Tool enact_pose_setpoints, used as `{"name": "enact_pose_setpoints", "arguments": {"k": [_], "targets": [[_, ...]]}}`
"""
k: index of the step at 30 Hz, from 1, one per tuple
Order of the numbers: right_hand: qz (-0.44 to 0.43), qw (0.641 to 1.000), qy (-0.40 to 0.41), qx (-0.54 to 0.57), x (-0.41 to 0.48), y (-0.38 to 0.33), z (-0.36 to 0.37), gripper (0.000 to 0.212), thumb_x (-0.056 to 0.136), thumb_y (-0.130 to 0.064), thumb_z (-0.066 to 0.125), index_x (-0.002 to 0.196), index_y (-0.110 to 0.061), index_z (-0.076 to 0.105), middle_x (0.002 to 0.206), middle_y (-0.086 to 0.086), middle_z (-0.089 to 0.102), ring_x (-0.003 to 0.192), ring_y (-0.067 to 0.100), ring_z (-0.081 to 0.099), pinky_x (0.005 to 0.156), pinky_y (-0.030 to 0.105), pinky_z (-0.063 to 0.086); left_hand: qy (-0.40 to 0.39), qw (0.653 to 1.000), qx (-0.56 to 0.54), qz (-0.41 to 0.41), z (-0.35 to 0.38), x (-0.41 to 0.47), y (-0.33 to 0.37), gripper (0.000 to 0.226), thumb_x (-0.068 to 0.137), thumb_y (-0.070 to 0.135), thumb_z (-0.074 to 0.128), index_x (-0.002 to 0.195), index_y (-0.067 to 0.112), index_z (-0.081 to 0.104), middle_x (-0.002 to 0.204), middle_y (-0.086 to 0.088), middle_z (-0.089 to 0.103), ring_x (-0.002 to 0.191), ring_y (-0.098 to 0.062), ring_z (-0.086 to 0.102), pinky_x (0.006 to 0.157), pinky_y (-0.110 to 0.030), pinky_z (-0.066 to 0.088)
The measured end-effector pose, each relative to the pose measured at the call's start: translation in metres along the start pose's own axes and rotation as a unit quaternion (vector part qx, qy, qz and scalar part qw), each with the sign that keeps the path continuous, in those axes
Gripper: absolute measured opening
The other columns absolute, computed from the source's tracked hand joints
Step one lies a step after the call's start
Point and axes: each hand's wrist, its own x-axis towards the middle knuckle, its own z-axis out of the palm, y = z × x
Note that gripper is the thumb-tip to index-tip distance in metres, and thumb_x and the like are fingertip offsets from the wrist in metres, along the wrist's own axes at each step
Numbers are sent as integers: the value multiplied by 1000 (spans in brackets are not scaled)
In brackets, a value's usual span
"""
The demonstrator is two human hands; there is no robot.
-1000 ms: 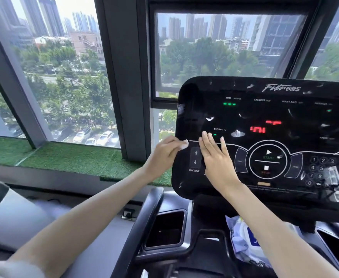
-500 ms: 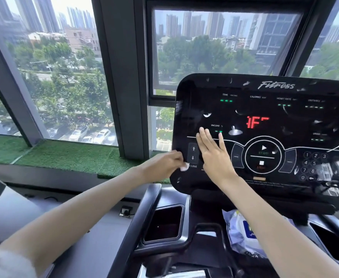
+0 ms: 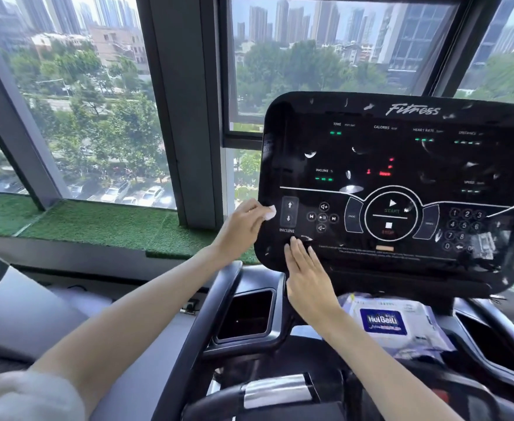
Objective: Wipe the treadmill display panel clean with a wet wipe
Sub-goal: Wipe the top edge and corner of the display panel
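Observation:
The black glossy treadmill display panel stands ahead and to the right, with white specks across it. My left hand holds a small bunched white wet wipe against the panel's left edge, beside the incline buttons. My right hand lies flat with straight fingers, its fingertips touching the panel's lower left rim below the incline label.
A pack of wet wipes with a blue label lies on the console tray under the panel. A dark cup holder sits to its left. Curved handlebars run at bottom centre. A window pillar and green turf sill are to the left.
My right hand slid down from the media buttons to the panel's lower rim, uncovering them. My left hand with the wipe stayed at the left edge, shifting slightly up. The red readout changed.

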Motion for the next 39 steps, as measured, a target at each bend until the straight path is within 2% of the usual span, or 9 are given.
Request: {"name": "enact_pose_setpoints", "arguments": {"k": [4, 7, 11, 15, 19, 23, 27, 31, 39], "targets": [[20, 1000, -3, 10, -10, 1, -2, 59, 78, -14, 24, 127, 6, 52, 134, 22, 50, 125, 29, 49, 102, 44, 40, -112, 991, 25, 75, 11, -26, 3, 19, 87, -1, 53, 98, 5, 67, 88, -6, 54, 80, -19, 52, 70, -37, 49], [62, 998, -9, 22, -14, 5, -4, 58, 77, -14, 25, 121, 7, 56, 129, 22, 55, 120, 31, 53, 97, 46, 46, 32, 998, -28, -48, 15, -23, -2, 21, 91, 4, 51, 103, 6, 68, 87, -5, 57, 78, -20, 56, 71, -37, 51], [62, 998, -13, 16, -19, 7, 0, 58, 73, -8, 26, 121, 8, 55, 127, 24, 55, 118, 33, 54, 97, 47, 45, -50, 998, -7, 39, 34, -44, 12, 21, 87, -2, 53, 101, 4, 68, 88, -7, 57, 80, -23, 55, 69, -39, 50], [52, 998, 1, 28, -16, 11, -1, 62, 54, 8, 62, 116, 9, 58, 121, 27, 59, 111, 35, 59, 93, 48, 47, 108, 986, -69, -110, 41, -47, 11, 21, 89, -3, 57, 103, 5, 69, 89, -4, 59, 80, -16, 57, 74, -26, 49], [38, 999, 8, 24, -20, 14, 4, 69, 52, 13, 60, 120, 9, 55, 124, 25, 57, 114, 34, 57, 96, 48, 45, 7, 999, -35, -11, 55, -61, 26, 23, 86, -6, 55, 104, 2, 68, 90, -8, 59, 84, -21, 57, 75, -30, 49], [36, 999, 12, 32, -20, 15, 6, 76, 46, 12, 68, 121, 9, 55, 124, 25, 57, 115, 34, 57, 97, 48, 44, 161, 968, -87, -173, 60, -62, 28, 21, 91, 0, 55, 106, 7, 68, 87, -3, 58, 80, -14, 58, 75, -19, 48], [39, 998, 27, 47, -21, 14, 7, 74, 47, 14, 67, 120, 9, 55, 123, 26, 57, 115, 35, 57, 97, 49, 43, 91, 990, -62, -91, 75, -72, 42, 21, 92, 0, 54, 107, 8, 67, 90, -3, 59, 82, -16, 58, 74, -29, 51], [39, 997, 28, 59, -21, 16, 8, 75, 48, 16, 66, 121, 9, 55, 124, 25, 57, 115, 35, 56, 98, 48, 42, 199, 947, -89, -238, 79, -69, 48, 23, 95, 3, 49, 111, 8, 65, 90, 2, 54, 76, -9, 52, 72, -10, 42], [37, 996, 27, 81, -21, 18, 8, 77, 44, 17, 66, 119, 9, 56, 122, 25, 58, 112, 35, 58, 95, 49, 45, 189, 955, -78, -216, 83, -71, 52, 23, 94, 0, 49, 111, 5, 64, 91, -3, 54, 77, -14, 54, 73, -13, 44]]}}
